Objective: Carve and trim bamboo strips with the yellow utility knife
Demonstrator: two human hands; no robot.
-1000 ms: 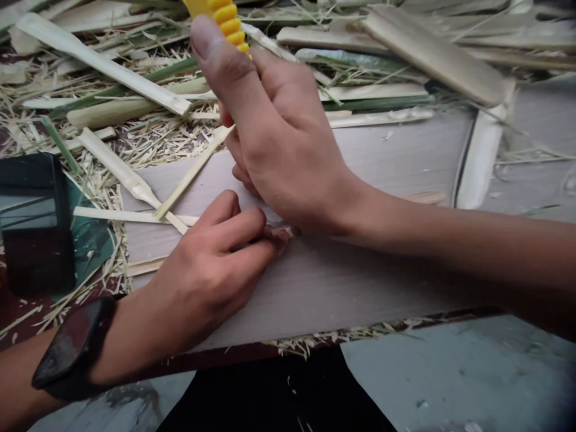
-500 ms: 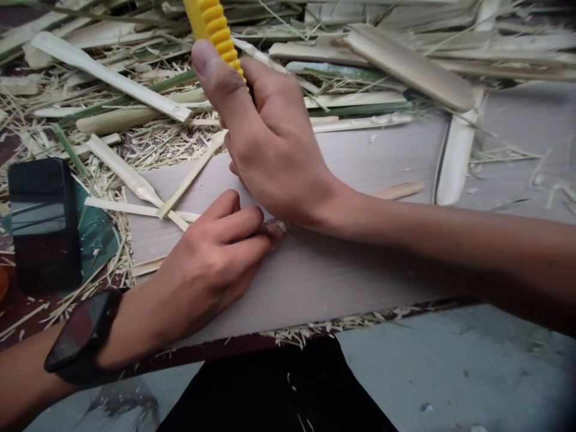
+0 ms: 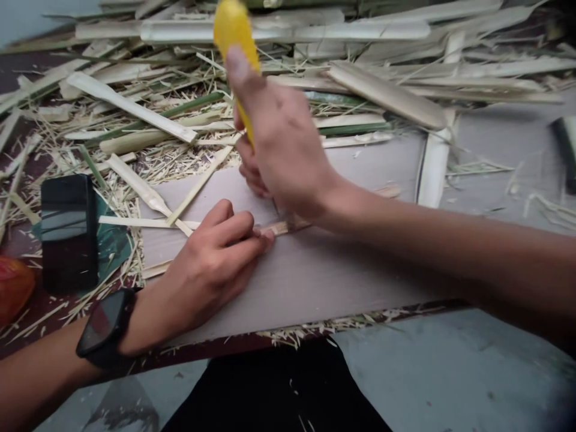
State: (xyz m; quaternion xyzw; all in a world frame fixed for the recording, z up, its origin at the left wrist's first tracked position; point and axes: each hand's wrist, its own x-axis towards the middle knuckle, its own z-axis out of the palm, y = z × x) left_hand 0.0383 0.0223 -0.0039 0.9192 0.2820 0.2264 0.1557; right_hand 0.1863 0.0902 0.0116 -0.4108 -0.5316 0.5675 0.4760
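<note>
My right hand point(image 3: 288, 144) is closed round a yellow ribbed handle point(image 3: 238, 36), thumb along its side. Below that fist, a blurred, thin blade-like part meets a narrow wooden strip point(image 3: 281, 228) lying on the pale board point(image 3: 252, 300). The fingertips of my left hand point(image 3: 218, 258) pinch the strip's left end against the board. Part of the strip runs under my right wrist, where it is hidden. Just left of my left hand, thin pale strips point(image 3: 135, 222) cross one another.
A black phone point(image 3: 69, 234) lies at the left, with an orange object point(image 3: 15, 288) beside it. Bamboo slats point(image 3: 130, 108) and shavings are heaped along the back. A pale slat point(image 3: 434, 174) lies across the board at the right. The table's front edge point(image 3: 216, 348) runs below my hands.
The view has shifted, showing more of the heap at the back. My right hand has turned and the yellow handle stands more upright; more of the strip now shows between my hands.
</note>
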